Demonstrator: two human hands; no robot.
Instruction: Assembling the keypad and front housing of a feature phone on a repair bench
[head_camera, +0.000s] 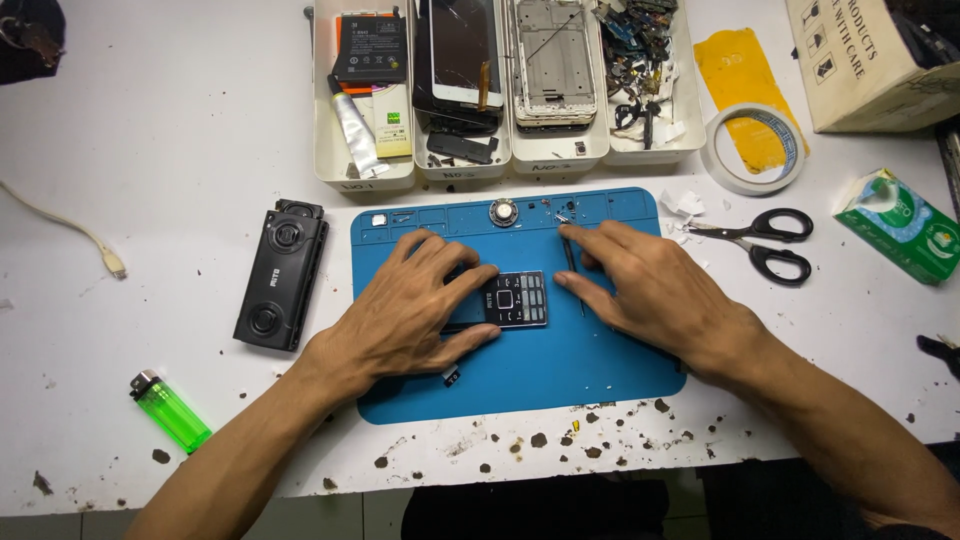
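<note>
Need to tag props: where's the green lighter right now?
Head view: the green lighter lies on the white table at lower left, left of the left hand and below the black phone body.
</note>
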